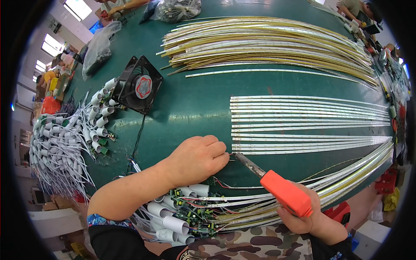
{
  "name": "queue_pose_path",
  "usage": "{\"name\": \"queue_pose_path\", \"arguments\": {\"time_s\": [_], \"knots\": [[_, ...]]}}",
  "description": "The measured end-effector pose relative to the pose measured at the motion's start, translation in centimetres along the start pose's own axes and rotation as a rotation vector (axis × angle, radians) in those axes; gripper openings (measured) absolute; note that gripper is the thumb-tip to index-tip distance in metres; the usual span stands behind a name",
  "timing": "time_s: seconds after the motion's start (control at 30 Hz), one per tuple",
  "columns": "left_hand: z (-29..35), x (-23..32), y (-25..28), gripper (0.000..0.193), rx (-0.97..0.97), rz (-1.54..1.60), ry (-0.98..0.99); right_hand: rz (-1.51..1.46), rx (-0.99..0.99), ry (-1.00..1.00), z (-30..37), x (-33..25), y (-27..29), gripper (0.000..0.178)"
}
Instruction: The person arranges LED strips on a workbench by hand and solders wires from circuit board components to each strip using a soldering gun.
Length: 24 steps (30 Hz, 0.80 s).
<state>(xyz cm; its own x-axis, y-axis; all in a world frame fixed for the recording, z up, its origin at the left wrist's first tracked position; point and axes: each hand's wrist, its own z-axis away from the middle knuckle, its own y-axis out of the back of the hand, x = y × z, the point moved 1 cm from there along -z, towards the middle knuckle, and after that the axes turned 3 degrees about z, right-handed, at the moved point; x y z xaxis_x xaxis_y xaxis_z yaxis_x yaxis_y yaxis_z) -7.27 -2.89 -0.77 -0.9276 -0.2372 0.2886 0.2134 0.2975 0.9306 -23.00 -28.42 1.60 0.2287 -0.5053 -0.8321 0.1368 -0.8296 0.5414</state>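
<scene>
My right hand (318, 212) is wrapped round the handle of a red soldering gun (287, 193). Its metal barrel (249, 164) points up and left, and the tip meets the left end of the nearest strip in a row of white LED strips (303, 149). Beside that tip, my left hand (197, 158) is closed with its fingertips pinched together; whatever they hold is too small to make out. Under my left forearm lie white plastic tubes (175, 224) and green circuit boards (190, 212), with wires running to more LED strips (255, 200).
A black fan (138, 84) stands on the green table (190, 104). Left of it is a heap of white tubes with wires (58, 147). A big bundle of yellow and white strips (264, 43) lies at the back. Plastic bags (99, 47) and other people are beyond.
</scene>
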Motion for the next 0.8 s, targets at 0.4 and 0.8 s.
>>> {"name": "queue_pose_path", "arguments": {"time_s": [0.4, 0.8], "knots": [[0.14, -0.25, -0.10, 0.016, -0.006, 0.006, -0.001, -0.001, -0.010, 0.054, 0.86, 0.63, 0.43, 0.048], [-0.01, -0.21, -0.10, 0.016, -0.020, 0.005, 0.003, -0.035, -0.054, 0.012, 0.49, 0.47, 0.52, 0.047]]}}
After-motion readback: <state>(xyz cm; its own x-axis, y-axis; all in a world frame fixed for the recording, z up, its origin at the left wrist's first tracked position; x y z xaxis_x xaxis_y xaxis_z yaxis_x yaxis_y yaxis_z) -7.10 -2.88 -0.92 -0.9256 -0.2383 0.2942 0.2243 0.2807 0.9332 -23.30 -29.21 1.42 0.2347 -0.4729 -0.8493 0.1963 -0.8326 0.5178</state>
